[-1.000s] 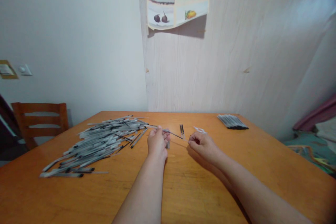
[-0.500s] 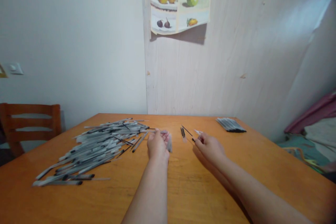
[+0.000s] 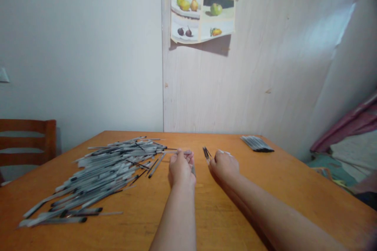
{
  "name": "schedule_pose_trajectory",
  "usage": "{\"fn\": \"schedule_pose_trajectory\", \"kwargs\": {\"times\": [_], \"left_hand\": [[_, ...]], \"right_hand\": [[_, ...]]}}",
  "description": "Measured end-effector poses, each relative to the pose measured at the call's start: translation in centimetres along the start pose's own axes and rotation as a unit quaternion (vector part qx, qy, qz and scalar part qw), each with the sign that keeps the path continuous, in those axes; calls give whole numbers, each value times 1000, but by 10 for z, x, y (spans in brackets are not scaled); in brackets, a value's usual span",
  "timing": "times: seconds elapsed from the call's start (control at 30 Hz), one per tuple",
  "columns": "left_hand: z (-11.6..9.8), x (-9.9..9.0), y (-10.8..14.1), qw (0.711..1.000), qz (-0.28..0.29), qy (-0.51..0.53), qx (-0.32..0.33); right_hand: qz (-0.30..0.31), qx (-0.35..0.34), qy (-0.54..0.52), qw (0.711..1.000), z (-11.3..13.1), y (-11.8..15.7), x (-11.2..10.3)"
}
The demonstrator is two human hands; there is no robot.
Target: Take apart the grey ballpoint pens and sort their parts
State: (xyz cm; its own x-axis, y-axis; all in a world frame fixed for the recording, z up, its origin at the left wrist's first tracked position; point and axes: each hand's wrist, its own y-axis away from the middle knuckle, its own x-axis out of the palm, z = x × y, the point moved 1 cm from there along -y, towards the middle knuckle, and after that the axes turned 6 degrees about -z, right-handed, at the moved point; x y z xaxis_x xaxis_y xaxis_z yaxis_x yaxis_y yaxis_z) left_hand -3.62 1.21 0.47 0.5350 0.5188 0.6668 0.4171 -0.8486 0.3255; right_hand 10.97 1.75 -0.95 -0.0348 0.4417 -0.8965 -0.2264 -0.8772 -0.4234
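My left hand (image 3: 182, 166) is closed around a translucent pen barrel (image 3: 187, 152), just right of a big heap of pens (image 3: 106, 168). Another greyish barrel partly shows below its fingers. To the right, my right hand (image 3: 225, 164) is low over the table with its fingers pinched. A thin black pen refill (image 3: 208, 151) runs to its fingertips, beside a couple of similar dark refills (image 3: 204, 151) lying side by side. The fingertips themselves are mostly hidden behind the hand. Small whitish pieces show just past the knuckles.
A neat row of pens with black ends (image 3: 257, 144) lies at the table's (image 3: 165, 219) back right. Behind stands a wall with a fruit picture (image 3: 203, 17). A wooden chair (image 3: 26, 141) is at the left, and cloth (image 3: 347, 157) is piled at the right.
My right hand has moved slightly left and turned over, bringing the thin black refill down beside the other dark ones. My left hand stays near the heap with the barrel. The view has shifted slightly.
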Motion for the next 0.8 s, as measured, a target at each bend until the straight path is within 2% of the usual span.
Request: {"fn": "schedule_pose_trajectory", "kwargs": {"times": [0.2, 0.47, 0.8], "left_hand": [[-7, 1, 2, 1000, -15, 12, 7], [-10, 0, 1, 999, -23, 29, -2], [-12, 2, 3, 999, -25, 23, -12]], "right_hand": [[12, 7, -3, 1000, 11, -3, 7], [29, -1, -4, 1000, 13, -4, 11], [2, 0, -22, 1000, 9, 0, 7]]}}
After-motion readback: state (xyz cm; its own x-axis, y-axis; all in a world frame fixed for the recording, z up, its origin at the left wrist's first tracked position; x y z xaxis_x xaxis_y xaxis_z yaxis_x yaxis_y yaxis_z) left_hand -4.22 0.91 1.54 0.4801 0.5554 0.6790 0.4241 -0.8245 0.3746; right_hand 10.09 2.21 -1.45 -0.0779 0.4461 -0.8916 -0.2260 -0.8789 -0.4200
